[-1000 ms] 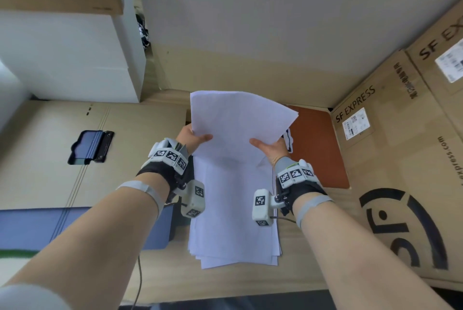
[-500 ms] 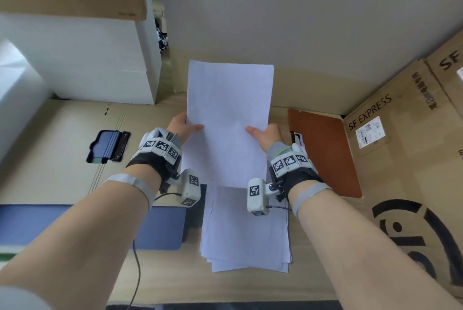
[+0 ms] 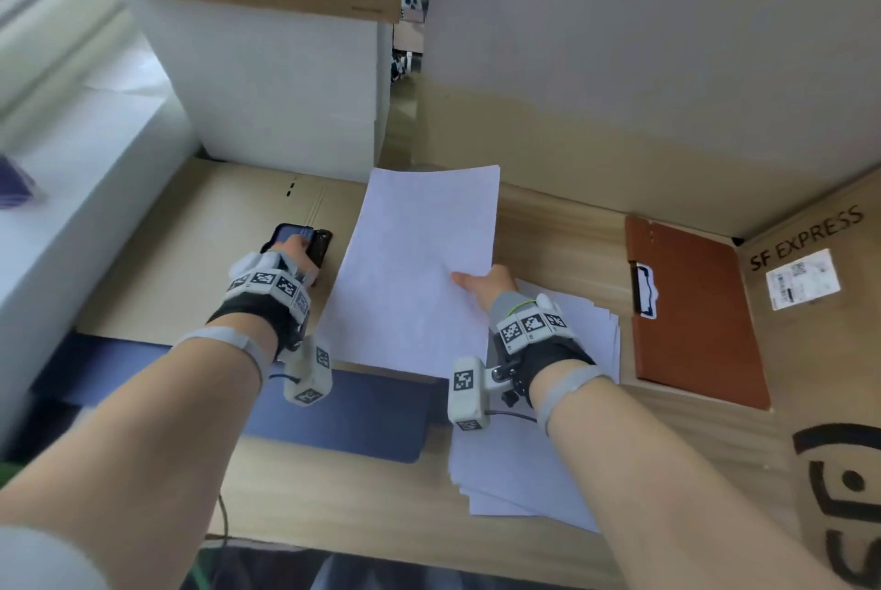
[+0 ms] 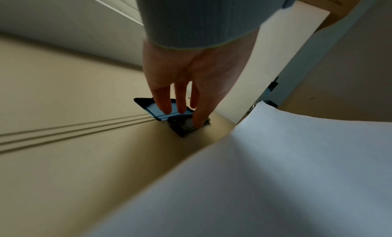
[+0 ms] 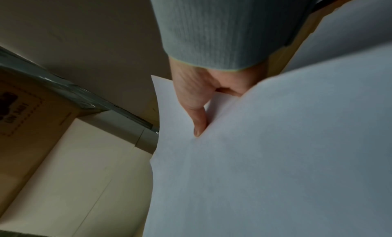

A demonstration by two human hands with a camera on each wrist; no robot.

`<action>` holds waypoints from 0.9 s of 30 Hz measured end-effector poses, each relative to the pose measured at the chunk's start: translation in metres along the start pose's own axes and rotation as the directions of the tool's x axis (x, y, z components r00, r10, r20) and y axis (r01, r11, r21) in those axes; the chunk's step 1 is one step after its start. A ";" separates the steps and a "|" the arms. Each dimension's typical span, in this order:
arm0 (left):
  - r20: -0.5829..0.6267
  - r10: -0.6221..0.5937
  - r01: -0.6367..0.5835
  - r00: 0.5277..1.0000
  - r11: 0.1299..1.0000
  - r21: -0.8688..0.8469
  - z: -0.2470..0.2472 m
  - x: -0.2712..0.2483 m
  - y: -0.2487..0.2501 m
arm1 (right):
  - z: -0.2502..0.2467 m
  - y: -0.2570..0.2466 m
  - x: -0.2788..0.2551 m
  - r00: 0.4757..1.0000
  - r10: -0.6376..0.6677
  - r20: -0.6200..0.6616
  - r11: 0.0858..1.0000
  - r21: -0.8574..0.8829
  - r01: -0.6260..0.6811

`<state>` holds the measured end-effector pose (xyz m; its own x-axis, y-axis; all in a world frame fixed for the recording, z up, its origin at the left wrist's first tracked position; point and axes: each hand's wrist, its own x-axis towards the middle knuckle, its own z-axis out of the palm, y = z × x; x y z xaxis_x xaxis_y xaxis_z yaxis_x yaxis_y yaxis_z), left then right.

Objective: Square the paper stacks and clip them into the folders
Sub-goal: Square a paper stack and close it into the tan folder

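Note:
My right hand [image 3: 481,284] pinches the right edge of a squared sheaf of white paper [image 3: 419,265], thumb on top, and holds it tilted over the tan open folder [image 3: 190,246]. In the right wrist view the thumb [image 5: 198,116] lies on the sheaf [image 5: 254,156]. My left hand [image 3: 298,242] reaches to the folder's blue and black clip [image 3: 317,244]. The left wrist view shows straight fingers [image 4: 163,104] resting on the clip's blue plate [image 4: 151,107] and one on its black lever [image 4: 182,127]. More loose paper [image 3: 524,470] lies fanned on the table under my right wrist.
A brown clipboard folder [image 3: 691,308] lies to the right, beside a cardboard box marked SF EXPRESS [image 3: 810,303]. A dark blue folder [image 3: 357,413] lies under the sheaf's near edge. White boxes [image 3: 286,103] and a wall stand behind.
My left hand let go of the sheaf and moved left onto the clip. The right hand alone now holds the paper, lowered and shifted left over the tan folder.

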<state>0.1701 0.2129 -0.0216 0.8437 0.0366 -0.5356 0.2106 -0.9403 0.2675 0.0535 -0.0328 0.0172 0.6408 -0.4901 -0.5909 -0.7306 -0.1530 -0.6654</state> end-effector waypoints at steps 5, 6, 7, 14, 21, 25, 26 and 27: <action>0.062 0.011 -0.015 0.998 0.997 0.070 -0.005 0.004 0.010 | 0.014 0.009 0.005 1.000 -0.003 -0.007 1.000 0.008 0.003; 0.045 0.021 -0.023 0.999 0.998 0.051 -0.003 0.007 0.010 | 0.015 0.011 0.006 1.000 -0.004 -0.006 1.000 0.015 0.004; 0.028 0.016 -0.016 0.999 1.000 0.017 0.001 0.016 0.008 | 0.015 0.013 0.006 1.000 -0.008 -0.004 1.000 0.027 0.008; 0.058 0.075 -0.080 0.996 0.993 0.086 -0.009 0.024 0.016 | 0.018 0.017 0.006 1.000 -0.022 0.010 0.993 0.112 0.021; 0.128 0.094 -0.107 0.987 0.990 0.093 -0.013 -0.016 0.013 | 0.025 0.024 0.003 0.997 0.005 0.073 0.998 0.069 -0.010; 0.102 0.108 -0.118 0.989 0.988 0.102 -0.005 -0.036 0.007 | 0.023 0.031 -0.002 0.997 0.029 0.065 0.999 0.026 -0.030; 0.105 0.110 -0.121 0.988 0.987 0.106 -0.003 -0.040 0.006 | 0.023 0.033 -0.003 0.997 0.037 0.068 0.999 0.023 -0.039; 0.112 0.111 -0.124 0.988 0.985 0.117 -0.003 -0.043 0.006 | 0.023 0.035 -0.004 0.996 0.045 0.072 0.999 0.018 -0.047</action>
<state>0.1360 0.2066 0.0054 0.8011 -0.1058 -0.5890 0.0455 -0.9706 0.2363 0.0307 -0.0166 -0.0144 0.6226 -0.4332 -0.6517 -0.7553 -0.1146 -0.6453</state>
